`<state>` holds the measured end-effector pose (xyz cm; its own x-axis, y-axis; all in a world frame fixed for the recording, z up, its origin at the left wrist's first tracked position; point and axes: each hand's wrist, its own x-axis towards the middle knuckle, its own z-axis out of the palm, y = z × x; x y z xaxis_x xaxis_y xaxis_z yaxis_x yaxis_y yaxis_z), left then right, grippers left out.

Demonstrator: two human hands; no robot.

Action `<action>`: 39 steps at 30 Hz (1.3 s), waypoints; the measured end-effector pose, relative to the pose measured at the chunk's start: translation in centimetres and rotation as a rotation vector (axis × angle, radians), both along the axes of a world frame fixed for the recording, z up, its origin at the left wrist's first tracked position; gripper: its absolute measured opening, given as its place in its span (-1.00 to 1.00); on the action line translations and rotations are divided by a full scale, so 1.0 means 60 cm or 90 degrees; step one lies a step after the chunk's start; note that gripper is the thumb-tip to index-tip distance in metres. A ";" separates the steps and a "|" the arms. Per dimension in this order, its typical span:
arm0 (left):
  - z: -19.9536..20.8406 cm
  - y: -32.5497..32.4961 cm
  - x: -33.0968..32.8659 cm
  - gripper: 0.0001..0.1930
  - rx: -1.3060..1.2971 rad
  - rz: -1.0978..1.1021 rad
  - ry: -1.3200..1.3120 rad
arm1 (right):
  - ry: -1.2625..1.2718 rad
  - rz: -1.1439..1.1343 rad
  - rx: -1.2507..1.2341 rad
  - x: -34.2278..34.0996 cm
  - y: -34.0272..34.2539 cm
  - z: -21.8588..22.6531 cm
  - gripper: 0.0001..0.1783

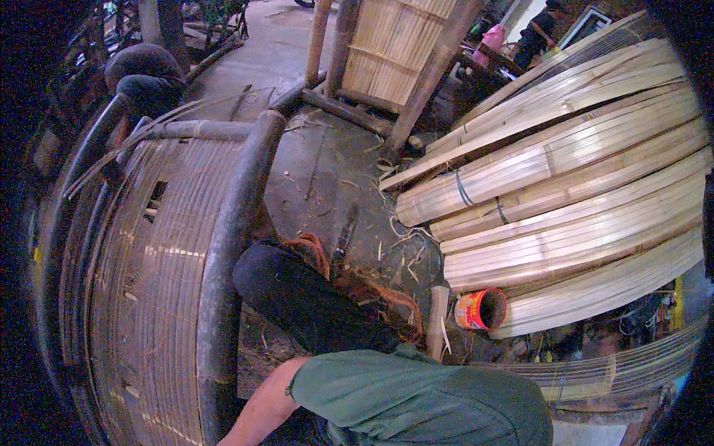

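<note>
Neither of my hands shows. A bare forearm, seemingly my left, leaves a green sleeve and runs out at the lower edge, so what it holds is hidden. Closest to it stands a bamboo bench with a slatted top and a thick dark pole along its side. My dark-trousered leg stretches beside that pole. Past the knee, a long dark blade-like tool lies on the floor near tangled orange fibre. A red can with an open top lies tilted beside a short piece of wood.
Bundles of split bamboo slats, some tied with dark bands, fill the right. A pole frame with a bamboo panel stands at the back. One person is at the far left, another at the far right. Scraps litter the floor.
</note>
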<state>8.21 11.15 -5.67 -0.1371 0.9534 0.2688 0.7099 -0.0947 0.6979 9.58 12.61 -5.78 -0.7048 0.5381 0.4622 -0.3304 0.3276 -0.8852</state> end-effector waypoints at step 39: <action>0.045 0.046 -0.447 -0.55 0.146 0.088 0.419 | -0.474 -0.082 0.050 0.112 0.097 0.298 -0.70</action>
<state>-18.62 13.94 -2.98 0.0075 0.8485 0.5292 0.9933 -0.0673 0.0938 16.32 18.44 12.09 -0.7798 0.6221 -0.0702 0.3896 0.3943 -0.8323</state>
